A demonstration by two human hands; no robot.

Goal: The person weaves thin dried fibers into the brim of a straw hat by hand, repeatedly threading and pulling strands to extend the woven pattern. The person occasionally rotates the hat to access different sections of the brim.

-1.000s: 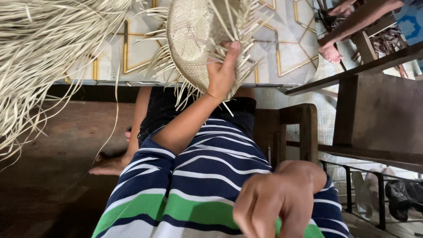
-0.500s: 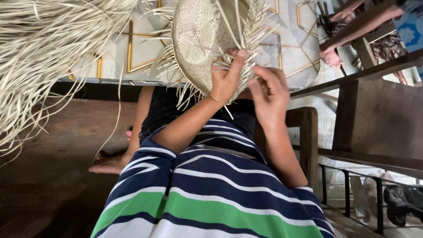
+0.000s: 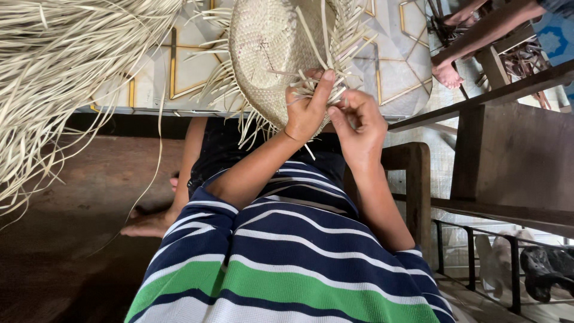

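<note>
Straw hat [image 3: 269, 54] (half-woven) gripped by left hand [image 3: 306, 107], right hand [image 3: 359, 122].

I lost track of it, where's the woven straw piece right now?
In the head view, top centre: the woven straw piece is held by the left hand, right hand beside it.

The hat [image 3: 269, 54] is tightly woven pale straw, matt and finely ribbed, with loose flat strips [image 3: 335, 54] of the same dry fibre fraying at its edge. The bundle [image 3: 66, 78] is raw straw, stiff and matt. The shirt [image 3: 287, 263] is soft striped knit cloth. The chair [image 3: 412, 179] and bench [image 3: 514, 161] are dark wood, worn and dull. The tiles [image 3: 406, 66] look smooth and faintly glossy. The floor [image 3: 78, 209] is rough and matt brown.
</note>
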